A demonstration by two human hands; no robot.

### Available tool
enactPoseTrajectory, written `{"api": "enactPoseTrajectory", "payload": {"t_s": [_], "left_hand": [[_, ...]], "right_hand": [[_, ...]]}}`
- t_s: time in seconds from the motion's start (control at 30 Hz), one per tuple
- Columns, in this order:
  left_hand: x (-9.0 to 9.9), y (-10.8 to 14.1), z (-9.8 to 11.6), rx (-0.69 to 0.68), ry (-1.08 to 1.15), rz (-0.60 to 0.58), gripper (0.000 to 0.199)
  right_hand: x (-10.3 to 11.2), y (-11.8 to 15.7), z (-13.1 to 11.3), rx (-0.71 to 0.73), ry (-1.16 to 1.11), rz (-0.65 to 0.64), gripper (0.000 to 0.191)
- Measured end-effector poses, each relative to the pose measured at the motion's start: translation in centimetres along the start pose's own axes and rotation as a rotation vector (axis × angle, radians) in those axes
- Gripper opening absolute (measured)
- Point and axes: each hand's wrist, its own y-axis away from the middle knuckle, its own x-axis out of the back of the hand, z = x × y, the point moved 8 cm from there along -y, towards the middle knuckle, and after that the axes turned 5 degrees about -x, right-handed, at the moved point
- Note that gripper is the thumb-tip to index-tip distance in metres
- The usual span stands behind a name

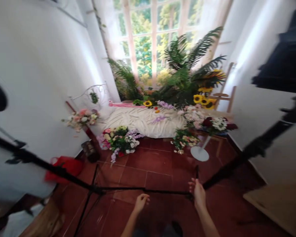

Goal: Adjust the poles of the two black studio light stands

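My left hand [141,202] hovers over the red tiled floor with its fingers curled in loosely, and nothing shows in it. Just above it runs a thin black bar [123,188] that joins the feet of two stands. My right hand [198,192] is beside the lower end of the right black light stand [239,158], fingers apart and a little blurred. Whether it touches the stand, I cannot tell. The left black light stand [64,172] slants down to the bar's other end.
A bed with a cream cover [135,118] stands under the window. Flower bouquets [120,140] and a white pedestal [199,153] are in front. Palm leaves [182,75] and sunflowers [204,100] rise behind. A red bag [66,169] lies left; a wooden board [278,204] is right.
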Motion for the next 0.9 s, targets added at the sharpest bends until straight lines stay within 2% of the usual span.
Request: {"api": "enactPoseTrajectory", "payload": {"t_s": [0.17,0.27,0.33,0.4,0.43,0.5,0.57,0.63,0.7,0.77,0.9], "left_hand": [[20.5,2.1,-1.4,0.005,0.042,0.291,0.052],[32.9,3.2,0.0,-0.061,0.035,0.424,0.048],[41.1,4.0,2.3,-0.138,0.024,0.539,0.044],[48.7,5.1,5.8,-0.275,-0.009,0.71,0.037],[52.1,5.8,7.8,-0.359,-0.025,0.824,0.034],[57.5,6.8,11.5,-0.489,-0.015,1.014,0.03],[60.9,6.9,14.5,-0.581,0.026,1.108,0.031],[62.6,6.2,16.8,-0.655,0.049,1.119,0.037],[63.1,5.0,18.2,-0.699,0.065,1.088,0.042],[62.9,3.7,18.6,-0.712,0.081,1.034,0.044],[62.2,2.0,18.2,-0.692,0.076,1.01,0.044]], "right_hand": [[-14.9,10.5,9.0,-0.227,0.25,-0.461,0.061],[-22.7,16.4,12.5,-0.307,0.31,-0.656,0.06],[-27.2,19.6,14.1,-0.327,0.323,-0.749,0.061],[-30.8,22.3,15.6,-0.341,0.322,-0.813,0.061],[-32.3,23.5,16.4,-0.348,0.321,-0.838,0.06],[-34.8,25.9,17.9,-0.368,0.33,-0.895,0.06],[-36.8,28.1,19.5,-0.392,0.36,-0.954,0.059],[-38.6,29.9,20.8,-0.405,0.406,-1.002,0.057],[-40.7,31.3,21.6,-0.395,0.471,-1.04,0.054],[-43.5,32.6,22.0,-0.371,0.566,-1.099,0.05],[-51.5,35.4,21.3,-0.257,0.73,-1.269,0.038]]}}
